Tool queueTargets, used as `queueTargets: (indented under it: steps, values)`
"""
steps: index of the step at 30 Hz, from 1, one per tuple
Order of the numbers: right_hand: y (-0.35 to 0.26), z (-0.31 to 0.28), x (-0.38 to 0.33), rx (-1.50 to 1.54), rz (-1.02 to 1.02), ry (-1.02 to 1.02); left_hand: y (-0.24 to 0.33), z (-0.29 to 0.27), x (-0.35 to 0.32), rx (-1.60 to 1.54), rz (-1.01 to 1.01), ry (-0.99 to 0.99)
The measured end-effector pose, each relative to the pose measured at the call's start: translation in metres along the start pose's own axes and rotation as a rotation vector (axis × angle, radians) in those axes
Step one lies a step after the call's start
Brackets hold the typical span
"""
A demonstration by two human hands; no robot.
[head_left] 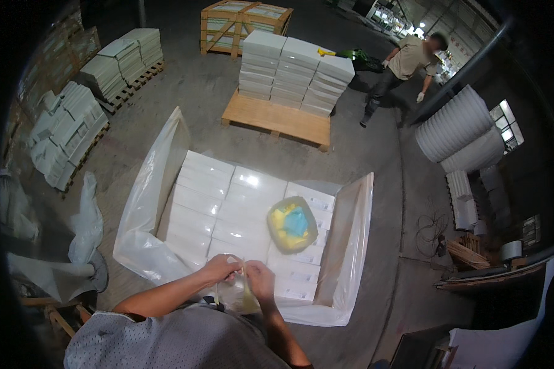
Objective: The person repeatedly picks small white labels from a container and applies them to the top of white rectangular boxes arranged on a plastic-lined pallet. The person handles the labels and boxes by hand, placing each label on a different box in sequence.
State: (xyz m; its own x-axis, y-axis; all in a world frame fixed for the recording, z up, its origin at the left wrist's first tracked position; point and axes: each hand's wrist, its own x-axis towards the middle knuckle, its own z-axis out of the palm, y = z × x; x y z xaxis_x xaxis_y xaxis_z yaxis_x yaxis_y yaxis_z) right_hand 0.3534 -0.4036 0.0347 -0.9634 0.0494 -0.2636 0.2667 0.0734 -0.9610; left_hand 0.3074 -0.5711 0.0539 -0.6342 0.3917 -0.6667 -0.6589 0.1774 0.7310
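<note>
My left hand (223,268) and my right hand (260,280) are close together over the near edge of a large open crate. The fingers of both are closed in a pinch on the top of a translucent plastic bag (232,296), which hangs below them. Something pale yellow shows at the bag's right side; what it is I cannot make out. Under and beyond my hands lie rows of white, shiny-wrapped packs (246,205) in the crate. On the packs at the right rests a translucent tub (314,230) holding yellow and light blue pieces.
Clear plastic sheeting (143,203) drapes over the crate's walls. Beyond stands a wooden pallet (271,120) with stacked white packs (292,71). A person (406,64) walks at the far right near large white foam rolls (458,132). Loaded pallets (68,135) line the left.
</note>
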Motion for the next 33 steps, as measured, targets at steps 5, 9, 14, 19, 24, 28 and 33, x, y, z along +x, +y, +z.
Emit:
queueTargets:
  steps: [5,9,14,19,24,28,33]
  values:
    - [0.008,-0.012,0.005,-0.218,-0.321,0.049,-0.008,0.004,0.022,0.176,0.024,0.023]
    - [0.027,-0.03,0.013,-0.379,-0.078,-0.034,-0.018,0.01,0.049,0.255,0.029,-0.002]
    - [0.097,-0.056,0.023,0.189,-0.046,0.427,-0.039,0.023,0.096,0.105,0.027,0.176]
    - [0.163,-0.169,0.051,0.374,-0.085,0.884,-0.063,0.014,0.202,0.321,0.424,0.382]
    - [0.181,-0.233,0.046,0.455,0.002,1.088,-0.042,0.041,0.312,0.412,0.423,0.527]
    - [0.179,-0.223,0.042,0.409,0.032,1.067,-0.012,0.067,0.374,0.626,0.338,0.526]
    - [0.176,-0.178,0.049,0.382,0.288,0.965,0.005,0.075,0.401,0.89,0.042,0.514]
